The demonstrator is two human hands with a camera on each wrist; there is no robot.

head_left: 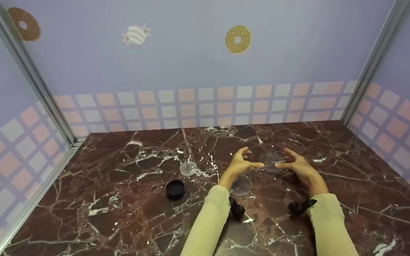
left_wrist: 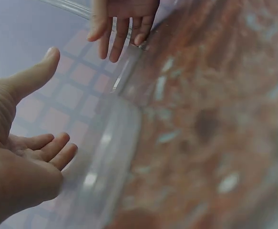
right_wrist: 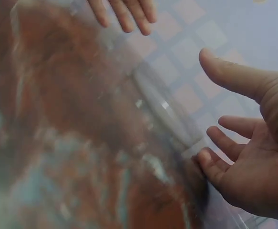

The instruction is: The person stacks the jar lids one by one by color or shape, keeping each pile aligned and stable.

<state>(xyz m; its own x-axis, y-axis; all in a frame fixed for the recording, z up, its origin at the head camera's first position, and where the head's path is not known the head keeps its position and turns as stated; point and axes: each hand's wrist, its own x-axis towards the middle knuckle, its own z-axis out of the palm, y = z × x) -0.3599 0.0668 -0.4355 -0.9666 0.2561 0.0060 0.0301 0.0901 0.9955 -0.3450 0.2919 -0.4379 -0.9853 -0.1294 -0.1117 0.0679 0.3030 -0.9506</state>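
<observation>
Over the marbled tabletop [head_left: 119, 220], left hand [head_left: 239, 164] and right hand [head_left: 299, 169], spread wide, flank the farther clear dish [head_left: 269, 159], holding nothing. Reaching seems the step; gripping needs curled fingers.

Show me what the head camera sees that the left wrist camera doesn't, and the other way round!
Only the head camera shows the black round lid, the small clear round thing, the doughnut pictures and the candy picture.

Only the left wrist camera shows the left hand up close, beside a blurry, clear curved edge. I can't tell whether that belongs to the clear dish between the hands.

Both show two hands, the right hand included, plus the checked wall and the marbled tabletop.
</observation>
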